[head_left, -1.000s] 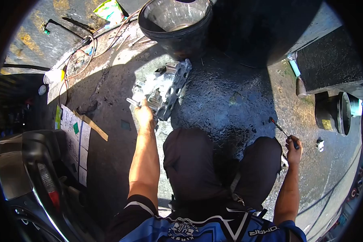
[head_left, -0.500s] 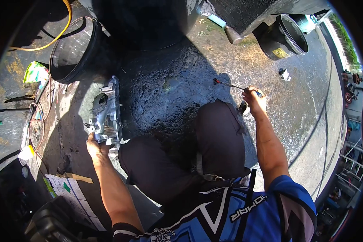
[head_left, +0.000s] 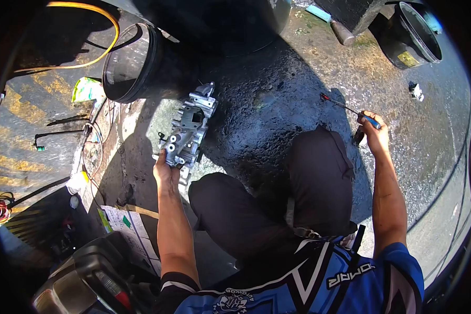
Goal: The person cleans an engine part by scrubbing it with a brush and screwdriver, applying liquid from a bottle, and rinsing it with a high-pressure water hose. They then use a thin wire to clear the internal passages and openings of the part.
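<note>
My left hand (head_left: 167, 175) grips the lower end of a silver cast-metal engine part (head_left: 189, 128), thumb on its upper side. The part has ports, bosses and a dark square opening, and it leans with its far end to the right. Out to the right, my right hand (head_left: 376, 131) is closed around the blue handle of a screwdriver (head_left: 369, 120). Its thin shaft points away to the left over wet ground and ends in a red tip. A small dark object (head_left: 358, 137) lies beside that hand, partly hidden.
Black buckets stand at the back left (head_left: 153, 63) and back right (head_left: 403, 44). A yellow hose (head_left: 112, 23) curves across the upper left. A grey cylinder (head_left: 342, 33) and a small whitish piece (head_left: 416, 92) lie on the ground. Written sheets (head_left: 133, 230) lie near a car's tail light (head_left: 110, 285).
The view has swung left, so everything sits further right. The engine part has tilted, its far end now leaning right and more of its face showing. Both hands keep their hold.
</note>
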`<state>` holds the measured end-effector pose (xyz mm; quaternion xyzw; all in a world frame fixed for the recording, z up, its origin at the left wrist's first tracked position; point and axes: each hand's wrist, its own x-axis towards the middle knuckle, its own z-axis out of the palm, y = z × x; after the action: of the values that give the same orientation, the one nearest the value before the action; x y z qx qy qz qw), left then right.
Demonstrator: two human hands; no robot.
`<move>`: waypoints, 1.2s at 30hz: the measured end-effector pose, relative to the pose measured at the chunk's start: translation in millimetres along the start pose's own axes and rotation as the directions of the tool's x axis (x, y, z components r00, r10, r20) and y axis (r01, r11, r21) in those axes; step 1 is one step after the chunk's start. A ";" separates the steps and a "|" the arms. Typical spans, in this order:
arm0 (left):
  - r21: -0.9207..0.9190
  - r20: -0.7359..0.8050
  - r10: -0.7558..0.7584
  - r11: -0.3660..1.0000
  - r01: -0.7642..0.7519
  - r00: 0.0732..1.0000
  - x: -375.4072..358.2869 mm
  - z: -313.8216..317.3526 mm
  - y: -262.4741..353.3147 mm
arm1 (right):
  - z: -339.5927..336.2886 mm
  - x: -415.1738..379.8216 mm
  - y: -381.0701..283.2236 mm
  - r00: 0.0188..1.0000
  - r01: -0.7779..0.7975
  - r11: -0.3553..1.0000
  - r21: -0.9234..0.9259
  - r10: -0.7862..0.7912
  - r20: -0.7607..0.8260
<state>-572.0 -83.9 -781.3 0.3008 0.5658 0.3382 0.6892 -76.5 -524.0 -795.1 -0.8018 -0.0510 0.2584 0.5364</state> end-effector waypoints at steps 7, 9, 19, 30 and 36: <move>0.158 0.133 -0.081 0.986 0.060 0.988 51.5 44.0 8.1 | 1.6 -16.9 20.4 0.972 0.209 0.976 -0.064 -0.215 -0.099; 0.189 0.163 -0.118 0.978 0.087 0.979 73.7 47.0 15.3 | 0.4 -23.0 21.6 0.972 0.172 0.975 -0.143 -0.191 -0.135; 0.385 -0.155 0.009 0.921 0.052 0.988 65.6 94.5 30.3 | -38.6 -17.2 -14.4 0.989 0.132 0.705 -0.697 -0.044 0.142; 0.368 -0.161 0.071 0.930 -0.006 0.984 60.6 67.6 7.2 | 73.8 -15.4 -183.3 0.622 0.625 0.762 -0.170 -0.354 0.698; 0.296 -0.161 0.082 0.955 -0.032 0.984 56.4 72.4 9.5 | 109.3 -20.2 -204.2 0.590 0.612 0.764 -0.206 -0.268 0.761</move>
<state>-494.6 -35.1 -793.3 0.3853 0.6576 0.2954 0.5760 -105.2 -354.5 -638.6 -0.7046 -0.5084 0.3737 0.3245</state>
